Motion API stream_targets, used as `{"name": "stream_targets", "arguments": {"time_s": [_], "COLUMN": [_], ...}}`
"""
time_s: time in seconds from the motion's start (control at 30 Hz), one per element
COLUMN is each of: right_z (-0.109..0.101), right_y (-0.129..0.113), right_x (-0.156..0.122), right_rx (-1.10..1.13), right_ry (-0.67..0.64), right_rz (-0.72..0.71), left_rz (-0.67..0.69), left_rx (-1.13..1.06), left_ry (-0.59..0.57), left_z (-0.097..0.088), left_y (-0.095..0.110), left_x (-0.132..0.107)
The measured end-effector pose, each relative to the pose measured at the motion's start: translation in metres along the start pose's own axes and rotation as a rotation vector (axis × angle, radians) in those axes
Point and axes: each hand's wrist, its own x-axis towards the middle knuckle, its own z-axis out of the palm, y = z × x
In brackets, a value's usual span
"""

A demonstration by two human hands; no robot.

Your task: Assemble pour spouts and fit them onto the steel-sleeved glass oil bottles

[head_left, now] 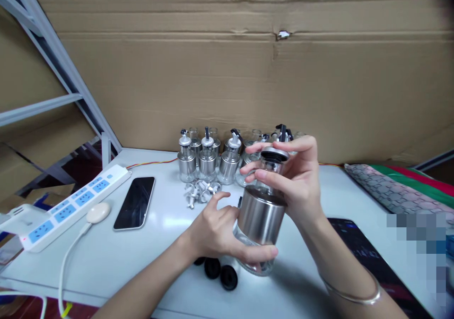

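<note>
I hold a glass bottle with a steel sleeve [260,217] tilted above the white table [106,257]. My left hand [220,231] is wrapped round its lower glass part, thumb under the base. My right hand [296,177] grips the bottle's neck, its fingers closed around the metal collar with a black ring [274,155] at the top. Below the bottle lie a few black round stoppers [220,271]. A silver bangle [354,293] sits on my right wrist.
Several finished bottles with spout caps [207,160] stand at the back by the cardboard wall, loose metal spouts [200,191] in front of them. A phone [135,202], a power strip [67,208] and a white puck [98,212] lie left. A dark tablet [369,257] and folded cloth [400,186] lie right.
</note>
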Motion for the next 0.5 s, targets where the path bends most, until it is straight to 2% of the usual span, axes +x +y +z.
{"name": "stream_targets", "arguments": {"time_s": [0.07, 0.2, 0.5], "right_z": [-0.0009, -0.0009, -0.0004], "right_y": [0.0028, 0.0056, 0.0054], "right_x": [-0.0002, -0.0004, -0.0009], "right_rx": [0.011, -0.026, -0.134], "right_ry": [0.001, 0.037, 0.038], "right_rz": [-0.015, 0.000, 0.061], "left_rz": [0.061, 0.086, 0.013], "left_rx": [0.023, 0.046, 0.067], "left_ry": [0.025, 0.008, -0.003], "left_z": [-0.0038, -0.0092, -0.0012], "left_y": [-0.0020, -0.0065, -0.0025], "left_x": [0.0021, 0.0034, -0.0009]}}
